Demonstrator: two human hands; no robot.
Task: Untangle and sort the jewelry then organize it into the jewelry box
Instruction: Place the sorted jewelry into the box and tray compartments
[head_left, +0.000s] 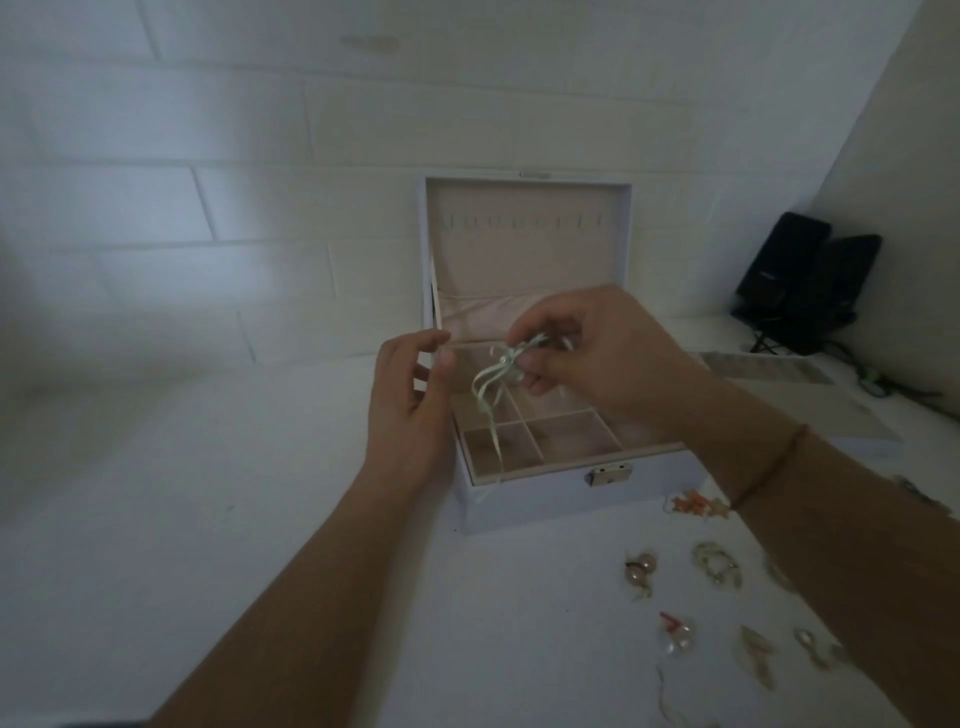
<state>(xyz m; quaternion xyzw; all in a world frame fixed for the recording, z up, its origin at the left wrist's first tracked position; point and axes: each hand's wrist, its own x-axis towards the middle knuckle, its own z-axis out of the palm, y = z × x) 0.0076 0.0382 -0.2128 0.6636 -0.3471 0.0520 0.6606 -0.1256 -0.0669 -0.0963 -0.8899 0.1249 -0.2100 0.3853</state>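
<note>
An open pale lilac jewelry box (550, 499) stands on the white table, lid up, with beige compartments inside. Above it my right hand (582, 353) pinches a pale green ribbon piece with a pearl (488, 384), whose loose ends hang down over the box's front compartments. My left hand (410, 400) is just left of the ribbon, fingers loosely curled and holding nothing, its fingertips a little apart from the ribbon. Several loose pieces lie on the table at the right: pearl earrings (641, 569), a pale knotted piece (717, 564), an orange bead piece (693, 505).
More small jewelry (675, 636) lies near the bottom right, partly under my right forearm. Two black devices (800, 280) on a stand sit in the back right corner, with cables trailing. A white brick wall is behind the box. The table's left side is bare white.
</note>
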